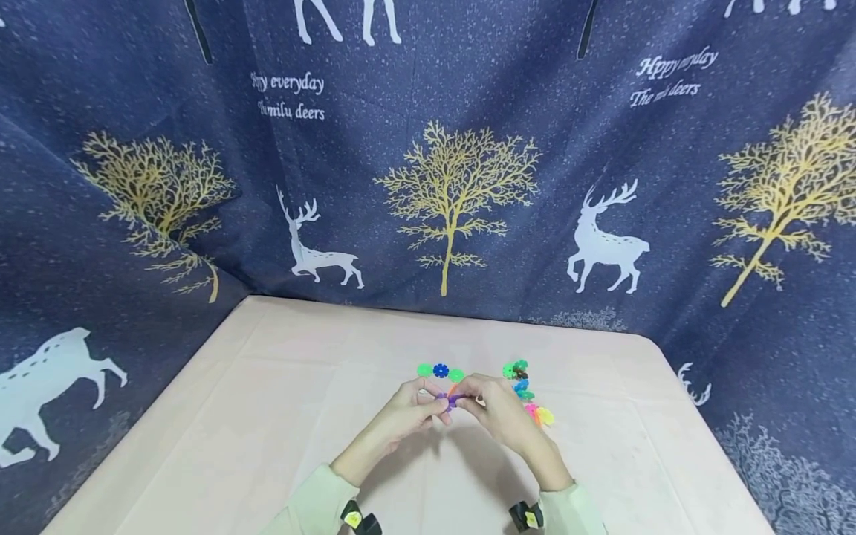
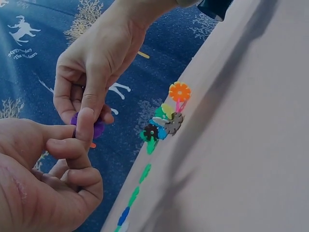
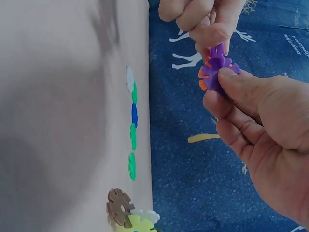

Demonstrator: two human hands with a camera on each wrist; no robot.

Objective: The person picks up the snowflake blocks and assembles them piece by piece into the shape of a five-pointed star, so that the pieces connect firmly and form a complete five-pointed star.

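Both hands meet over the front middle of the table, around notched, flower-shaped plastic discs. My right hand (image 1: 498, 410) pinches a purple disc (image 3: 212, 75) between thumb and fingers; orange notched edges (image 3: 202, 84) show behind it. The left hand (image 1: 406, 410) pinches a purple part (image 3: 218, 50) at the upper side of the same cluster, its fingertips close to the right hand's. In the left wrist view, the left thumb and forefinger cover much of the purple piece (image 2: 98, 129). How the purple and orange pieces join is hidden by the fingers.
Beyond the hands, a row of discs includes a blue disc (image 1: 441, 370) and a green disc (image 1: 424, 369). To the right lies a loose group with a brown disc (image 3: 119, 207), a yellow disc (image 1: 545, 416) and an orange disc (image 2: 179, 91). A patterned cloth (image 1: 468, 89) hangs behind the pale table (image 1: 321, 349).
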